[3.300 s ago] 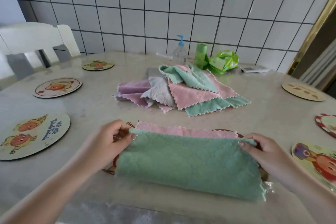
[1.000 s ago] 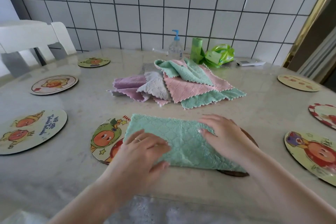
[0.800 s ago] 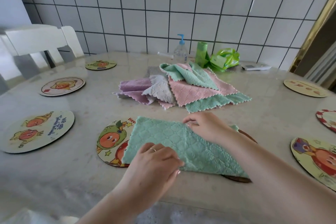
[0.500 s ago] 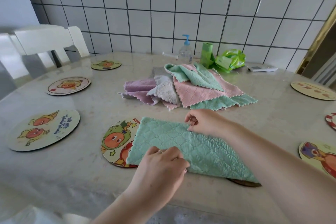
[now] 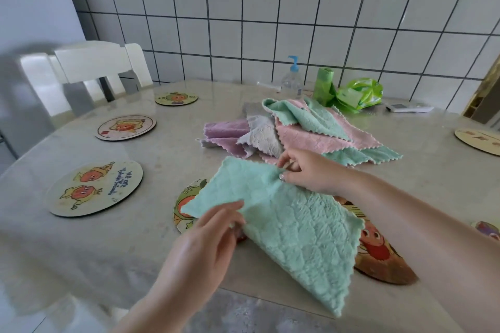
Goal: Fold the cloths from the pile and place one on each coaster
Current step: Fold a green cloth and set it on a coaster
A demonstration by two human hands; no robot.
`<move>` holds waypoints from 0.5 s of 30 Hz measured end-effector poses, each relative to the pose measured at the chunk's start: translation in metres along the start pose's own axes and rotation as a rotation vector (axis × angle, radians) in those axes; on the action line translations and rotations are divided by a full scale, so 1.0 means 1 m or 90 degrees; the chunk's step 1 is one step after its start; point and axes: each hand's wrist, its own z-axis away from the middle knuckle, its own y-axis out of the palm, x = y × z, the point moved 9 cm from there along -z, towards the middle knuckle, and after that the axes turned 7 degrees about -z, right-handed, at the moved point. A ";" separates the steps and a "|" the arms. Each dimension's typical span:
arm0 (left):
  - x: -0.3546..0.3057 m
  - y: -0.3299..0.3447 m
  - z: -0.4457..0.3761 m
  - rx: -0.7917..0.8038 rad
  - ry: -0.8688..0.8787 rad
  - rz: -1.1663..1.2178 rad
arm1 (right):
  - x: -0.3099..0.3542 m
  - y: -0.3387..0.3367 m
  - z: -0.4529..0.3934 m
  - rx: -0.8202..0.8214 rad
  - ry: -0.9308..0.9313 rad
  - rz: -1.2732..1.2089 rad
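You are early in the job: none of the coasters in view carries a finished cloth yet. The mint-green quilted microfibre cloth [image 5: 284,222] sits in the lower middle of the frame, lifted partly off the table [image 5: 243,94] and lying over the round cartoon-printed coaster [image 5: 384,254] nearest you, whose edges show at the cloth's left and right. Your left hand [image 5: 205,240] pinches the cloth's near edge between thumb and fingers, and your right hand [image 5: 308,173] pinches its far edge with curled fingers, so the left part of the cloth is raised like a flap; this looks like a second fold in progress, not a placed cloth. Above it, at the centre of the frame, the loose pile of pink, green, lilac and grey cloths [image 5: 303,132] lies unfolded, so several cloths are left to do. Bare coasters wait on the left: the large round tomato-print coaster [image 5: 94,188], a smaller round coaster [image 5: 126,127] above it and a small one [image 5: 176,98] near the chair. At the right edge another round coaster [image 5: 479,140] is bare, and a sliver of one more [image 5: 487,230] shows lower down.
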 end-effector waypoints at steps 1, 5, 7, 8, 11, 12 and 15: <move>0.011 -0.007 0.001 -0.005 -0.016 0.014 | 0.009 0.003 -0.002 0.004 -0.016 -0.030; 0.050 -0.034 -0.005 0.050 -0.053 0.092 | 0.040 0.022 -0.010 0.029 -0.058 -0.122; 0.067 -0.049 -0.011 0.090 -0.059 0.157 | 0.051 0.040 -0.013 0.070 -0.059 -0.204; 0.074 -0.056 -0.014 0.101 -0.053 0.179 | 0.053 0.050 -0.014 0.090 -0.046 -0.244; 0.101 -0.061 -0.025 0.136 -0.078 0.244 | 0.049 0.077 -0.023 0.097 -0.025 -0.262; 0.113 -0.056 -0.027 0.156 -0.108 0.278 | 0.046 0.084 -0.026 0.093 -0.012 -0.253; 0.145 -0.035 -0.024 0.244 -0.189 0.306 | 0.035 0.102 -0.034 0.086 0.037 -0.229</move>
